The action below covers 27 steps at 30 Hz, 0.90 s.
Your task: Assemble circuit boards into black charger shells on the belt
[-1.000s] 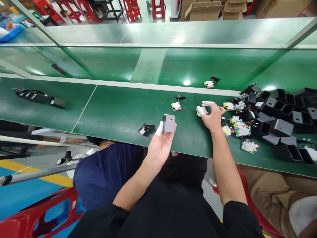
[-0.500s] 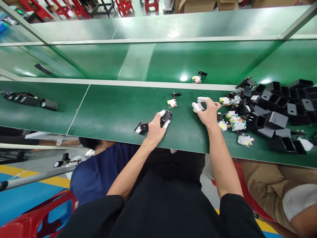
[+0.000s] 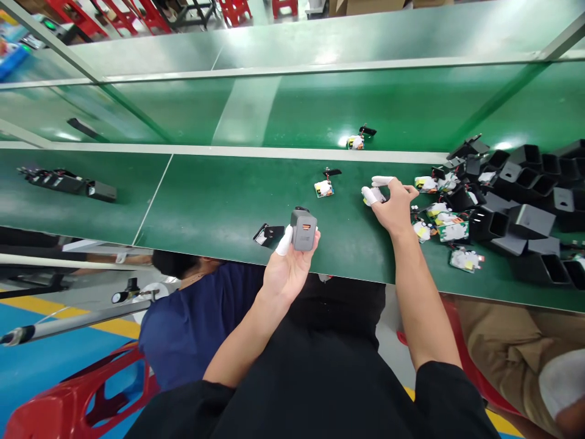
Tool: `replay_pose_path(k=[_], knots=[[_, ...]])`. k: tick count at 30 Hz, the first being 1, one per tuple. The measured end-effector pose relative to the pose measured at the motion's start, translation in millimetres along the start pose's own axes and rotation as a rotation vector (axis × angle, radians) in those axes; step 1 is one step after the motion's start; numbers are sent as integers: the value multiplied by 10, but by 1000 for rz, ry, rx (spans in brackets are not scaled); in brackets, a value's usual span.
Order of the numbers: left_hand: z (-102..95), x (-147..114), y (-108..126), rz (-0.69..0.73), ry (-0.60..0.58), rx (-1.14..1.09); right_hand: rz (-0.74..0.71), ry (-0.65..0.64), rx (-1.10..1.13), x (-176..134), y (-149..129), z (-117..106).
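Head view shows our left hand (image 3: 287,271) holding a grey block (image 3: 304,233) between covered thumb and fingers, its slotted face towards us, over the front of the green bench (image 3: 214,207). Our right hand (image 3: 393,207) has its thumb and fingertip narrowly about a small circuit board (image 3: 379,194), left of the black housings (image 3: 532,221); we cannot tell whether it is gripped.

The left hand (image 3: 287,268) is held palm-up, fingers curled, over the near edge of the table (image 3: 219,207). The right hand (image 3: 395,205) is held palm-down farther in, thumb and forefinger bent, white-capped.
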State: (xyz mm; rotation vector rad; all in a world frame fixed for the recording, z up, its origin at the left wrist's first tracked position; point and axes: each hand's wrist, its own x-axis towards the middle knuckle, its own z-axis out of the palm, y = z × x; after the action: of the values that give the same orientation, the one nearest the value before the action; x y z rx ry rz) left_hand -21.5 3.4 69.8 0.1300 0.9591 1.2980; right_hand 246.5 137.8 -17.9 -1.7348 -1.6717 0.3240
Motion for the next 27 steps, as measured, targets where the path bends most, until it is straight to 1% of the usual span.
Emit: replay_pose_path(k=[7, 10, 13, 17, 21, 24, 25, 27], knots=[[198, -109, 106, -185, 140, -278, -12, 12, -48, -7, 23, 20], [260, -142, 144, -274, 158, -414, -21, 15, -68, -6, 27, 28], [272, -147, 149, -299, 155, -464, -31, 17, -56, -9, 36, 34], [221, -94, 100, -249, 126, -407, -40, 31, -25, -13, 45, 33], [88, -8, 8, -156, 86, -300, -100, 75, 19, -16, -50, 14], [-45, 36, -52, -49, 13, -174, -171, 118, 147, -99, -289, -39], [-89, 44, -65, -7, -25, -131, -201, 112, 226, -161, -402, -65], [-166, 53, -78, 66, -94, -59, -279, 50, 415, -343, -657, -123]])
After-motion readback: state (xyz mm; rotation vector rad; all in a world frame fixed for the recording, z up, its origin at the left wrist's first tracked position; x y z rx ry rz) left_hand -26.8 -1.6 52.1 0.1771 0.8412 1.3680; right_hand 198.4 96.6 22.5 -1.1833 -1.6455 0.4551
